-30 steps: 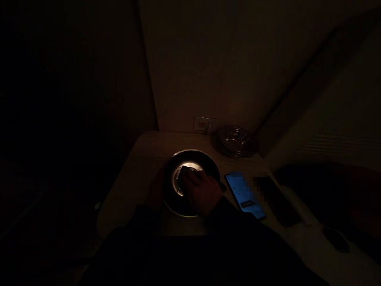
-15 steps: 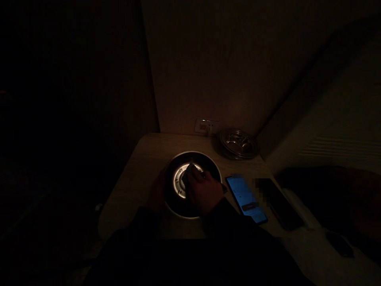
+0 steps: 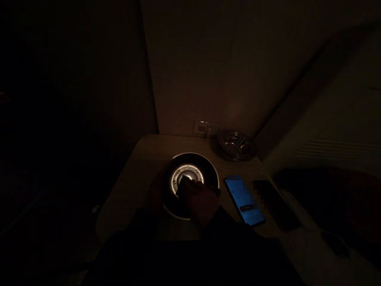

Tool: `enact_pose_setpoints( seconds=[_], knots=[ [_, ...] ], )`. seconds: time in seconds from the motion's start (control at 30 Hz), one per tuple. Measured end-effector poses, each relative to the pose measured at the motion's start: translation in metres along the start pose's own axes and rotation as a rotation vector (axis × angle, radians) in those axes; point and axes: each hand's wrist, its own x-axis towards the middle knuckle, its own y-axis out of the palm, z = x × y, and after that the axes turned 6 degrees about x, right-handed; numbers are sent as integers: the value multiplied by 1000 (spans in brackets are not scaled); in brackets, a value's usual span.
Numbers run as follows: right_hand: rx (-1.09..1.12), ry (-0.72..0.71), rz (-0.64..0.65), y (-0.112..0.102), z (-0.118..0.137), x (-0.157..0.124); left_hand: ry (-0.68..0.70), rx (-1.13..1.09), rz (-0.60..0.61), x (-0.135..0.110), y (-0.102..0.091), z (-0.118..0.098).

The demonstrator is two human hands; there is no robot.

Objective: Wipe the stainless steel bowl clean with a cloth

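Note:
A round metal plate point(image 3: 211, 167) with a raised rim lies on the small wooden table, its middle shining in the dim light. My right hand point(image 3: 204, 202) is closed on a dark cloth point(image 3: 183, 184) and presses it against the inside of the plate, just below the bright centre. At the plate's left rim, my left hand point(image 3: 154, 192) grips the edge; deep shadow covers most of its fingers.
A stack of metal plates point(image 3: 236, 145) stands at the table's back right, near a wall socket point(image 3: 205, 127). To the right lie a lit phone point(image 3: 245, 202) and a dark flat object point(image 3: 279, 206). The wooden table point(image 3: 145, 151) meets the wall behind.
My right hand and the cloth have moved down and slightly left inside the plate, uncovering more of its bright centre. The left hand stays at the rim.

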Motion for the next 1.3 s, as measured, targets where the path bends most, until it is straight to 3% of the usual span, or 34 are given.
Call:
enact_pose_setpoints(
  seconds=[0.1, 0.23, 0.3, 0.47, 0.57, 0.73, 0.8, 0.9, 1.03, 1.2, 1.3],
  knots=[
    [23, -89, 8, 4, 2, 0, -51, -2, -18, 0, 0, -6],
    [-41, 120, -55, -5, -6, 3, -105, -25, -23, -2, 0, -11],
    [-55, 151, -41, -9, -7, 2, -84, -32, -34, -2, 0, -10],
    [-4, -46, 41, -3, 2, -3, -63, -5, -43, -1, -2, -7],
    [-2, -118, 28, -2, 0, -1, -43, -28, -38, -1, -2, -10],
    [-68, 67, -52, -12, -17, 4, -98, -27, -34, -2, -1, -10],
    [-68, 79, -45, -11, -16, 6, -71, 3, -12, -1, 0, -6],
    [-35, -39, -38, -1, -5, 9, -23, -15, -21, 1, 1, 3],
    [42, -215, -61, 9, 5, 12, -60, -31, -53, 3, 2, 8],
    [-1, 57, -90, -3, -16, 10, -35, -18, -11, -1, -1, -5],
    [14, 111, -116, -6, -18, 17, -21, 19, -30, -2, -2, -3]
  ],
)
